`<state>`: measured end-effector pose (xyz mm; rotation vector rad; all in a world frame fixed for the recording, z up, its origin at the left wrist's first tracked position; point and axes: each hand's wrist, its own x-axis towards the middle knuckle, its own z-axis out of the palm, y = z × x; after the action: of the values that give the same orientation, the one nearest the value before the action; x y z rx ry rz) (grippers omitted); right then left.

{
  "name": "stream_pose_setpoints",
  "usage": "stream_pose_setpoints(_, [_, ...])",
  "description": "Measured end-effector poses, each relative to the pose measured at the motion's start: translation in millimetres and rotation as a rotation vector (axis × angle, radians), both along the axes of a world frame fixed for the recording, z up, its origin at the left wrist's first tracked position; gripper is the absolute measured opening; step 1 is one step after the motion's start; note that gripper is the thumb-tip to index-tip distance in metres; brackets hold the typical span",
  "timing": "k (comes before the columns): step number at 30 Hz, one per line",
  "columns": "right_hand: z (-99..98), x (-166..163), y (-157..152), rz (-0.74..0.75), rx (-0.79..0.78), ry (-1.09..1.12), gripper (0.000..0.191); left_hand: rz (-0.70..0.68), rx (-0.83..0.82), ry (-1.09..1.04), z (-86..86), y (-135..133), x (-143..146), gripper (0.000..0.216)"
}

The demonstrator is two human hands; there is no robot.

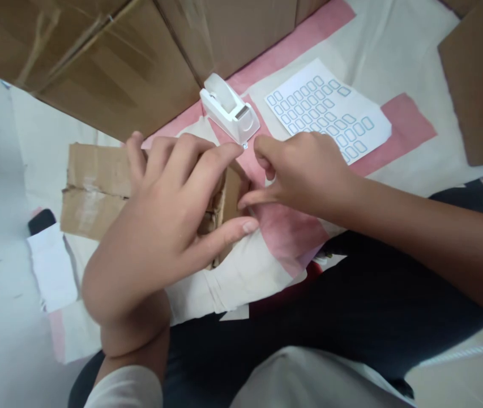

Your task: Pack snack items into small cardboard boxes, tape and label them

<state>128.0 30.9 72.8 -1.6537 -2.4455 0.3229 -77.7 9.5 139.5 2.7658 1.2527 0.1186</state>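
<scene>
A small brown cardboard box (95, 190) lies on the cloth, a strip of clear tape across its seam. My left hand (169, 198) is spread over its right part, fingers apart, the index finger reaching toward a white tape dispenser (235, 116). The left thumb extends past the box's near side. At the box's right end is my right hand (304, 170), its fingers curled in and its thumb pointing at the box wall. What the curled fingers hold, if anything, is hidden. A tiny pale bit shows by the left index fingertip. Part of the box is covered by my left hand.
Large taped cartons (126, 79) stand along the back. A sheet of blue-outlined labels (309, 107) lies right of the dispenser, partly behind my right hand. Another brown carton (479, 85) is at far right. White paper (54, 266) and a black object (41, 221) lie left.
</scene>
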Motion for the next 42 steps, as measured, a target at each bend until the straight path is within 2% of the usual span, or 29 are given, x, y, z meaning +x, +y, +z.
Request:
stream_pose_setpoints(3, [-1.1, 3.6, 6.3, 0.005, -0.038, -0.012, 0.064, 0.004, -0.003, -0.005, -1.9, 1.9, -1.4, 0.058])
stream_pose_setpoints(7, [0.0, 0.9, -1.3, 0.172, -0.181, -0.032, 0.043, -0.003, -0.006, -0.013, -2.8, 4.4, -1.9, 0.057])
stream_pose_setpoints(9, [0.3, -1.9, -8.8, 0.207, -0.209, -0.040, 0.037, 0.002, -0.008, -0.014, -2.4, 5.0, -1.8, 0.057])
stream_pose_setpoints(15, [-4.4, -7.3, -24.3, 0.130, -0.215, 0.029, 0.029, 0.025, -0.037, 0.001, -0.1, 5.8, -1.0, 0.053])
stream_pose_setpoints(20, [-12.2, -14.2, -35.7, 0.076, -0.156, 0.105, 0.027, 0.025, -0.028, -0.005, -0.4, 6.6, -1.5, 0.053])
stream_pose_setpoints(22, [-16.8, -17.6, -42.0, 0.074, -0.124, 0.172, 0.034, 0.029, -0.024, -0.006, -0.5, 6.4, -1.5, 0.052])
stream_pose_setpoints(25, [-22.4, -20.6, -49.4, 0.132, -0.066, 0.402, 0.063, 0.047, -0.021, -0.002, -0.1, 6.2, -0.9, 0.051])
stream_pose_setpoints(27, [-23.8, -20.7, -50.5, 0.199, -0.080, 0.592, 0.084, 0.058, -0.025, -0.001, 0.0, 6.7, -0.5, 0.050])
stream_pose_setpoints(30, [-24.2, -19.7, -45.5, 0.244, -0.141, 0.759, 0.104, 0.079, -0.016, -0.023, -1.4, 8.9, -1.0, 0.050])
stream_pose_setpoints(36, [-31.7, -22.1, -33.3, 0.193, -0.169, 0.760, 0.105, 0.087, 0.013, -0.095, -4.9, 12.2, -4.1, 0.050])
stream_pose_setpoints(39, [-34.6, -20.9, -28.6, 0.185, -0.115, 0.722, 0.104, 0.090, 0.093, -0.181, -1.5, 11.2, -2.7, 0.046])
stream_pose_setpoints(42, [-28.9, -15.9, -17.9, 0.172, -0.031, 0.598, 0.097, 0.151, 0.133, -0.315, 3.2, 10.3, 1.3, 0.039])
